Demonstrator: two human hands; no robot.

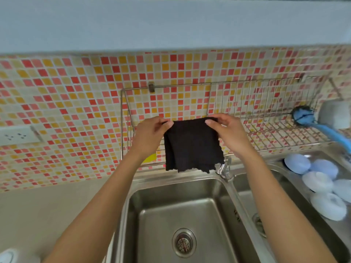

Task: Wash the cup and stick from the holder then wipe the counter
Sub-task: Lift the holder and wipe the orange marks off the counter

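A black cloth (192,147) hangs folded in front of the wire rack (269,95) on the tiled wall, above the left sink basin (182,221). My left hand (150,135) pinches its upper left corner and my right hand (229,132) pinches its upper right corner. On the rack's right end stands an upturned grey cup (335,115), and next to it lies a blue-handled brush stick (313,122). The beige counter (47,211) stretches to the left of the sink.
The tap (225,169) sits behind the divider between the two basins. Several pale blue and white bowls (321,186) lie upturned in the right basin. A wall socket (18,134) is at the left, and a white lid (9,256) at the bottom left corner.
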